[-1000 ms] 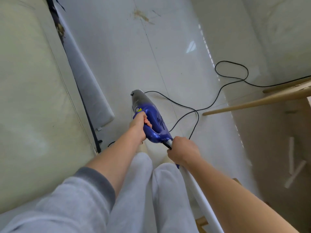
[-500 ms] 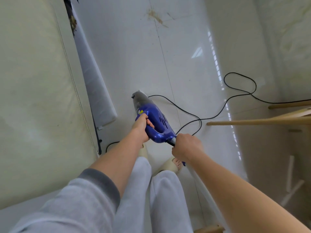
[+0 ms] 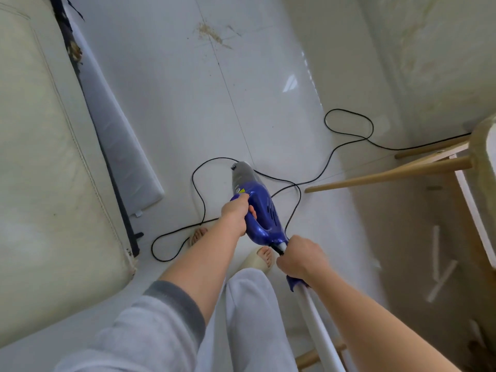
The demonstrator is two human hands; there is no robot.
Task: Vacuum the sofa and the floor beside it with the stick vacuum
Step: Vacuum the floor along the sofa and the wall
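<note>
A blue and grey stick vacuum body (image 3: 261, 208) is held above the white tiled floor (image 3: 188, 103), its grey end pointing away from me. My left hand (image 3: 237, 214) grips the blue loop handle. My right hand (image 3: 302, 257) grips the joint where the white tube (image 3: 322, 334) meets the blue body; the tube runs down past my right arm out of frame. The cream sofa cushion (image 3: 45, 170) fills the left side. Brown crumbs (image 3: 210, 34) lie on the floor far ahead.
The black power cord (image 3: 346, 146) loops over the floor by my feet and runs right under a wooden-legged stool (image 3: 389, 174). A grey flat cushion (image 3: 118, 138) leans along the sofa's base. White sticks (image 3: 440, 280) lie on the floor at right.
The view has shifted, so my feet and a cord loop beside them show. Both hands keep their hold on the vacuum, whose body sits slightly further right in view.
</note>
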